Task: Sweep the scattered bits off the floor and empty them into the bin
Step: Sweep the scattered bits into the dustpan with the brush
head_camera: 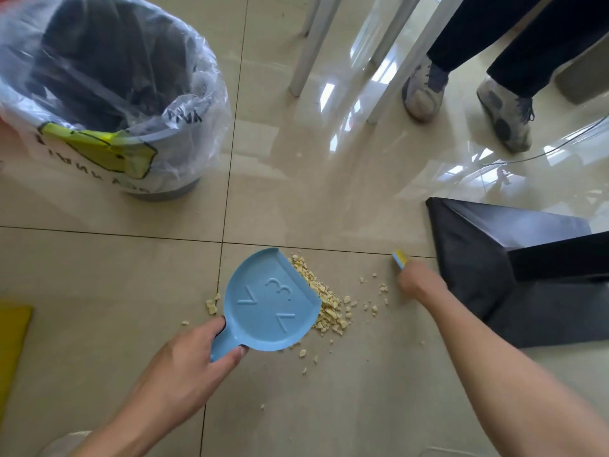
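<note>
— Glossy beige floor tiles (99, 291) with dark grout lines fill the view, yes? What stands on them?

— At the upper left, a grey bin (108, 94) lined with a clear plastic bag (204, 103); the bag has a yellow print on its front. At the top there are white furniture legs (309, 44), and beside them the two grey sneakers (425, 90) of another person in dark trousers. A black angular object (487, 258) is at the right, and a yellow thing (13, 344) at the left edge.

— Where are the scattered bits?

— The pale yellow crumbs (326, 301) lie in a heap near the middle, touching the straight front edge of a light blue dustpan (273, 301). Smaller crumbs are spread to the right of the heap, some are below it, and a few are left of the pan on the grout line.

— How do the hands stand?

— The left hand (194, 357) has its fingers wrapped around the short handle of the dustpan, with the thumb on top. The pan shows raised signs on its surface. The right hand (418, 282) is closed as a fist around a small brush (399, 257); only its blue and yellow end comes out above the knuckles. This hand is right of the crumbs, just beside the black object.
</note>
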Demonstrator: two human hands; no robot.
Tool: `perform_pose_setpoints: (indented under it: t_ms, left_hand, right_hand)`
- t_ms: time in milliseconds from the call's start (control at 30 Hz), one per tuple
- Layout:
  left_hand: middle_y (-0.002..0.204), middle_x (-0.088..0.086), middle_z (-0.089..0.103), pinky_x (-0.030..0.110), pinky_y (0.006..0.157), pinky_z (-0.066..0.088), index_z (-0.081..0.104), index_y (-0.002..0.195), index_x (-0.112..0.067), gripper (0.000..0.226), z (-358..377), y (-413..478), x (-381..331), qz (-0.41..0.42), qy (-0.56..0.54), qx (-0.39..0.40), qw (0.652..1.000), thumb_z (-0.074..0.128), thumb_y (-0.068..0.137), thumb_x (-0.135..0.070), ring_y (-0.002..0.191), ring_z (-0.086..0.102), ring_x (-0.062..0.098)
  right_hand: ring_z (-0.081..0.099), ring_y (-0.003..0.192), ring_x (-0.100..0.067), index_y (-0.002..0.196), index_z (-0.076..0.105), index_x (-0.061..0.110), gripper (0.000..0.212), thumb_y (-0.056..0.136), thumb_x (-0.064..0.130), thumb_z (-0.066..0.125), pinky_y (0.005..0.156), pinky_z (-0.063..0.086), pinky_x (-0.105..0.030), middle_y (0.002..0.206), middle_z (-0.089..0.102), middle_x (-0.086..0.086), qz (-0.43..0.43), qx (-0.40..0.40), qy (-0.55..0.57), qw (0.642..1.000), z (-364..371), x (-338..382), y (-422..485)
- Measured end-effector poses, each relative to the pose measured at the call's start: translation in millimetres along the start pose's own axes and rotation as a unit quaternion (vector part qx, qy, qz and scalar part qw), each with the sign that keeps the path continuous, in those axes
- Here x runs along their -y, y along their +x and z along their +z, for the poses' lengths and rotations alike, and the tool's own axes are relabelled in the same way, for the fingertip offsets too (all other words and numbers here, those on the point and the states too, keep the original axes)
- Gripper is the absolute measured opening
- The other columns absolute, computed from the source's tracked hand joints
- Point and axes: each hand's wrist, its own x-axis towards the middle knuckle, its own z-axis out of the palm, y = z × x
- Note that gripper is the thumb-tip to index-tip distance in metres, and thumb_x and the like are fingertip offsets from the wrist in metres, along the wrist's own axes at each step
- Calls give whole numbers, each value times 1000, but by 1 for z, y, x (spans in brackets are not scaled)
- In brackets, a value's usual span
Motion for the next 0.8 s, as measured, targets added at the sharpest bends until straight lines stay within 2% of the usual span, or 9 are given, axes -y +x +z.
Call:
perform_pose_setpoints:
  t_ms: [167, 267, 367, 467, 533, 600, 700, 733, 800]
  left_hand:
    - [68, -5, 63, 27, 56, 47, 52, 82, -39, 22, 5, 7, 5, 11, 38, -9, 999, 57, 81, -60, 63, 59, 11]
    - [68, -5, 64, 27, 56, 49, 52, 87, -36, 35, 9, 8, 8, 25, 48, -10, 998, 47, 75, -68, 63, 59, 12]
    - [68, -6, 64, 27, 57, 49, 54, 85, -34, 37, 11, 7, 14, 28, 49, -9, 998, 46, 75, -69, 63, 59, 10]
    - [68, -6, 64, 27, 57, 49, 57, 82, -32, 34, 9, 3, 17, 25, 51, -6, 998, 51, 79, -66, 63, 59, 9]
    - [66, -4, 63, 29, 54, 46, 58, 80, -30, 30, 8, 2, 17, 20, 55, 7, 998, 59, 82, -59, 60, 58, 11]
    - [64, -3, 60, 29, 51, 41, 57, 78, -29, 27, 8, 0, 15, 23, 53, 19, 998, 62, 83, -55, 57, 55, 12]
    - [64, -4, 59, 28, 51, 39, 57, 77, -29, 26, 7, -5, 13, 34, 48, 36, 998, 64, 84, -53, 55, 51, 11]
    - [64, -3, 59, 28, 52, 39, 56, 77, -28, 26, 6, -6, 13, 35, 45, 40, 998, 65, 85, -51, 55, 50, 11]
    - [64, -3, 57, 29, 52, 38, 56, 76, -26, 27, 3, -5, 13, 35, 37, 43, 998, 67, 86, -48, 55, 48, 11]
  right_hand:
    - [67, 102, -35, 112, 66, 6, 32, 87, 14, 47, 75, 49, -34, 117, 70, -17, -77, 64, 3, 995, 27, 46, -62]
    - [60, 76, -31, 79, 56, 10, 9, 81, 14, 49, 57, 41, -27, 83, 66, -10, -118, 95, 12, 988, 23, 42, -96]
    - [59, 66, -29, 66, 50, 11, 15, 81, 9, 47, 50, 38, -25, 65, 55, -6, -107, 104, 20, 989, 6, 8, -99]
    - [55, 54, -23, 69, 53, 7, 16, 82, 5, 46, 45, 38, -25, 67, 60, -11, -30, 85, 14, 996, -10, -53, -85]
    - [58, 56, -26, 77, 59, 3, 17, 85, 7, 44, 45, 38, -24, 73, 62, -15, 32, 67, 22, 997, -8, -94, -77]
    - [65, 65, -32, 86, 65, -1, 23, 87, 11, 45, 53, 45, -28, 79, 67, -19, 76, 70, 40, 994, 9, -118, -71]
    - [70, 93, -39, 105, 68, -8, 32, 92, 11, 45, 70, 51, -38, 105, 71, -26, 76, 76, 64, 992, 39, -112, -67]
    - [70, 94, -39, 109, 67, -8, 35, 94, 12, 43, 69, 49, -35, 106, 70, -26, 73, 82, 70, 992, 46, -102, -66]
    - [68, 78, -33, 108, 67, -5, 35, 94, 12, 39, 58, 45, -28, 94, 69, -20, 61, 98, 69, 991, 50, -71, -70]
